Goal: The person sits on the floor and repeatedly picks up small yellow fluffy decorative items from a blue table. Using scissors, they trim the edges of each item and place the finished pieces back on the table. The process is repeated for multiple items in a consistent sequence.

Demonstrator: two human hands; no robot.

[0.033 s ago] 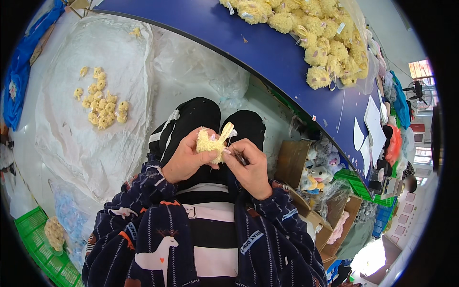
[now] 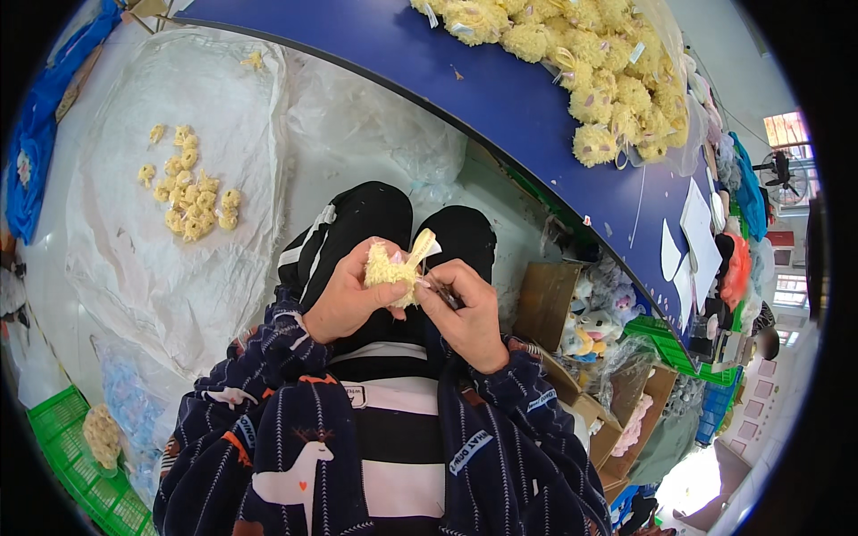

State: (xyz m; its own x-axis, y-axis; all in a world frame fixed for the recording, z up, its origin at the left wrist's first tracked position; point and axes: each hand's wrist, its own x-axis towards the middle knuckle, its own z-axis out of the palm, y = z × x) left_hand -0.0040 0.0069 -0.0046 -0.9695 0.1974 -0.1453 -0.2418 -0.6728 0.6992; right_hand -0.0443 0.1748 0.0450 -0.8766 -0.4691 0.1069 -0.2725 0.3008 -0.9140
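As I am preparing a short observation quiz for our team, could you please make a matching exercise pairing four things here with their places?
Things:
1. Fluffy toy
2. Large yellow heap
3. White sheet
4. Fan

Places:
A. On the blue table
B. Toward the right edge of the view
C. Between the left hand and the right hand
D. Beneath the small yellow pieces

Right pairs: 1-C, 2-A, 3-D, 4-B
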